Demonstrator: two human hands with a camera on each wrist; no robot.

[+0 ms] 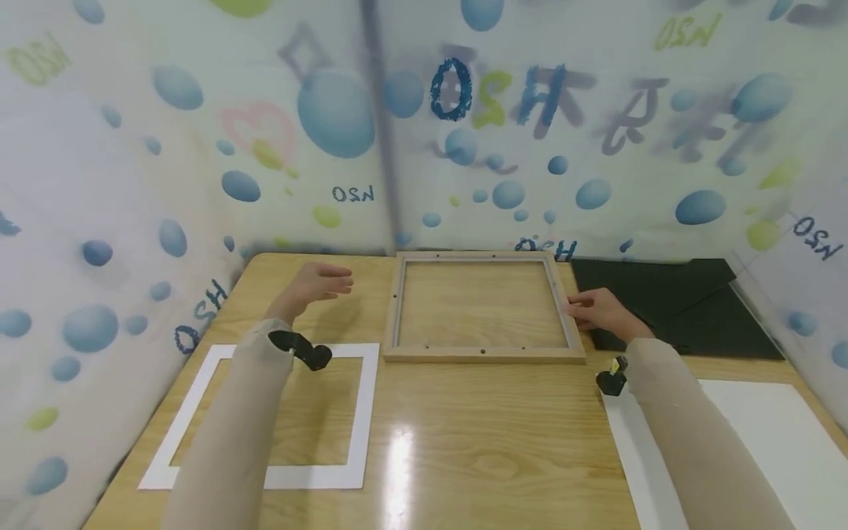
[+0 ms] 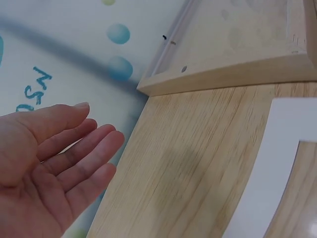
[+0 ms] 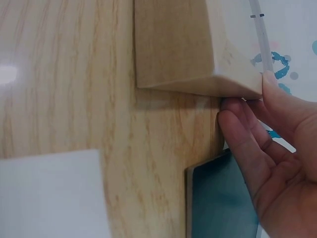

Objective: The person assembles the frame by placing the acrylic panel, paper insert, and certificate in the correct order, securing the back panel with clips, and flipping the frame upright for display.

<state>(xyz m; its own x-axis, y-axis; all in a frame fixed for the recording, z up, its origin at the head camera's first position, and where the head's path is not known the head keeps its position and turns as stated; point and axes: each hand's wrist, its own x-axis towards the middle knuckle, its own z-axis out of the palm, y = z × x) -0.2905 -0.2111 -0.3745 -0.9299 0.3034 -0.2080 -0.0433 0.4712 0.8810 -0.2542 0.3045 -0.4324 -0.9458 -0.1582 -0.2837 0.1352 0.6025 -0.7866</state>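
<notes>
A light wooden picture frame (image 1: 483, 355) lies at the far middle of the table, with small dark holes along its bars. My right hand (image 1: 606, 313) pinches its right bar, thumb on the upper edge and fingers against the outer side, as the right wrist view shows at the frame's end (image 3: 173, 44). To the left of the frame, my left hand (image 1: 311, 287) hovers over the table with fingers loosely extended, holding nothing. The left wrist view shows its palm (image 2: 49, 188) apart from the frame. Below it lies a white rectangular mat (image 1: 367, 412).
A black board (image 1: 722, 324) with a flap-like piece on it lies at the far right, beside the frame. Nearer, a white sheet (image 1: 762, 427) lies partly under my right forearm. A patterned curtain (image 1: 331, 206) stands behind the wooden table (image 1: 483, 434).
</notes>
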